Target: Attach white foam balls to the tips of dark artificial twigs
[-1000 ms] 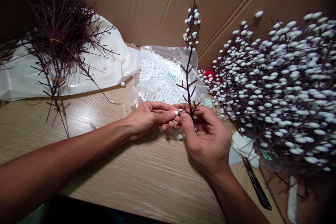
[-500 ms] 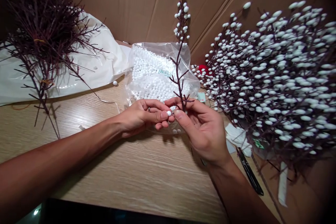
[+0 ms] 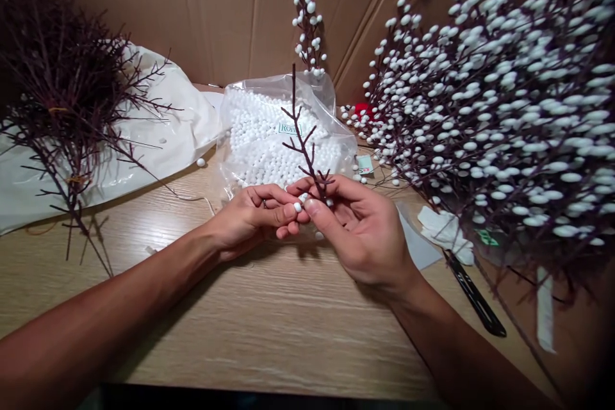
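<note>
Near the middle of the view, my left hand (image 3: 257, 218) pinches a small white bead (image 3: 298, 207) between thumb and fingers. My right hand (image 3: 368, 227) is closed on the lower part of a dark brown twig (image 3: 304, 144), whose bare side shoots point up and away from me. The fingertips of both hands almost meet at the bead. A few more white beads show between and beside my right fingers. Just behind the hands lies a clear plastic bag (image 3: 259, 134) full of white beads.
Bare dark twigs (image 3: 62, 77) lie on a white plastic sheet (image 3: 168, 96) at the left. Many white-tipped branches (image 3: 504, 115) fill the right. A black-handled tool (image 3: 478, 298) and crumpled white tissue (image 3: 444, 230) lie right of my right hand. Cardboard (image 3: 216, 13) stands behind.
The view has shifted slightly. The twig in my right hand leans more to the left, apart from the white-tipped branch behind. My left hand keeps its pinch on the bead.
</note>
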